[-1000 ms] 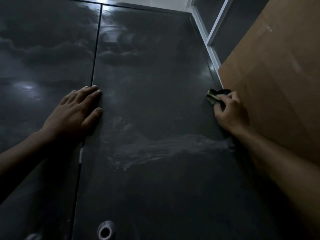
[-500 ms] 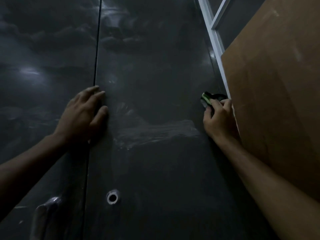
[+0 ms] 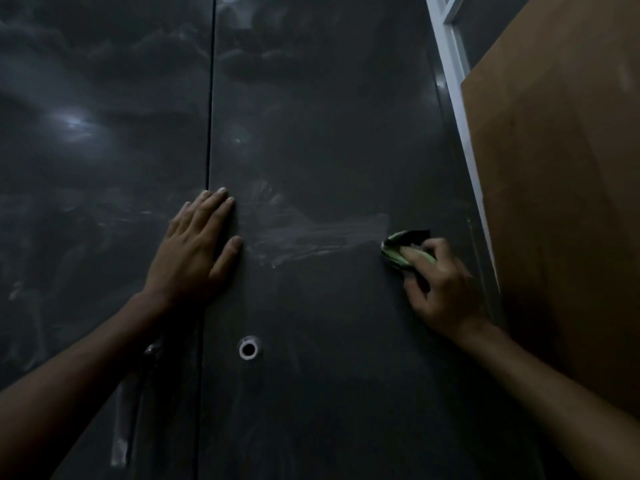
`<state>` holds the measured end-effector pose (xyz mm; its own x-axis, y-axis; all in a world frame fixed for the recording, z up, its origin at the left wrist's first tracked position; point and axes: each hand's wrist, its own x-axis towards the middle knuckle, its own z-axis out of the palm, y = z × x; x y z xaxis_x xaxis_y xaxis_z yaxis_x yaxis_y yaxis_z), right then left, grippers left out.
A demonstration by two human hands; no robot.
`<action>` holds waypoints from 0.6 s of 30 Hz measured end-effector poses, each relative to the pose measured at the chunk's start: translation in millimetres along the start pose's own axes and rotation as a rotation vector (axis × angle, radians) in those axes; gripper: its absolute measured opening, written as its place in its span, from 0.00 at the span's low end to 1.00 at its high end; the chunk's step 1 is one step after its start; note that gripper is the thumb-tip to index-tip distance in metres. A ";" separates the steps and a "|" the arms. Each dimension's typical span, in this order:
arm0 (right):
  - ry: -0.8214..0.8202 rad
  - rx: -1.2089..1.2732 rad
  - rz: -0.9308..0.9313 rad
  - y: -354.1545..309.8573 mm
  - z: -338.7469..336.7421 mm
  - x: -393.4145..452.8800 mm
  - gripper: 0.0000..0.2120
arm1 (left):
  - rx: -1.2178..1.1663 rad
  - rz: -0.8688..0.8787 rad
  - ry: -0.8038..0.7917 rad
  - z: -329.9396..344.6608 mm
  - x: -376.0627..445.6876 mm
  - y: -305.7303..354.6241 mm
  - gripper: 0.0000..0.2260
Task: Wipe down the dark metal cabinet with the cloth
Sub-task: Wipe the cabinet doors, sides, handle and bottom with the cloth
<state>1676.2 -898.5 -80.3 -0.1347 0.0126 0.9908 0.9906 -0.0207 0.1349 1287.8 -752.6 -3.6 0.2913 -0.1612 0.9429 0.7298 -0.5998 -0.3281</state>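
Here the dark metal cabinet [image 3: 329,133] is seen filling most of the view, its two doors divided by a vertical seam [image 3: 210,98]. At the lower left, a door handle [image 3: 133,403] is partly covered by the left forearm. The left hand [image 3: 194,251] is laid open and flat against the cabinet, palm down, with the fingers spread across the seam and the thumb resting on the right door. Just right of that hand a pale smeared streak [image 3: 322,237] is drawn across the right door — it runs from beside the thumb to the cloth. Below the streak, a round keyhole with a light rim [image 3: 248,348] is set in the right door. The cloth [image 3: 398,251] — green, bunched, with a darker fold at its top — is pressed against the right door at the streak's right end and is gripped by the curled fingers of the right hand [image 3: 440,289]. Farther right, a white frame [image 3: 457,98] is shown beside the cabinet's edge, and a brown board [image 3: 561,202] is seen at the far right.
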 end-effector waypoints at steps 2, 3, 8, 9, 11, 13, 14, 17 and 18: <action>0.003 -0.048 -0.012 24.7 -14.1 -4.9 0.19 | 0.006 0.005 0.011 1.5 -0.3 -0.2 0.30; 0.034 -0.054 0.078 33.6 -18.6 5.2 0.18 | 0.006 0.002 0.015 1.4 -0.7 0.9 0.30; 0.172 -0.015 0.410 -18.7 4.3 77.9 0.15 | 0.008 -0.010 0.011 -0.6 -2.2 3.6 0.31; 0.146 0.020 0.295 -36.5 10.5 71.7 0.16 | 0.011 -0.010 0.008 -1.6 -2.8 3.8 0.31; 0.001 0.074 0.021 -50.1 9.5 35.8 0.19 | 0.005 -0.012 0.005 -3.2 -2.9 4.4 0.32; -0.106 0.056 -0.130 -26.9 -5.5 0.8 0.21 | -0.002 -0.013 -0.003 -3.3 -2.2 5.2 0.32; -0.111 0.016 -0.119 -9.9 -14.7 -5.6 0.21 | 0.003 -0.014 -0.006 -2.6 -2.0 5.8 0.33; 0.064 -0.025 0.241 17.1 -22.2 27.3 0.18 | 0.016 -0.024 0.000 -1.6 -2.3 6.2 0.33; 0.118 -0.032 0.356 9.9 -15.9 48.5 0.17 | 0.015 -0.020 0.001 -1.4 -2.6 5.7 0.33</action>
<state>1679.1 -913.9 -30.8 0.2148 -0.1159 0.9698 0.9749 -0.0347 -0.2200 1290.3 -756.6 -7.9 0.2758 -0.1496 0.9495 0.7448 -0.5911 -0.3095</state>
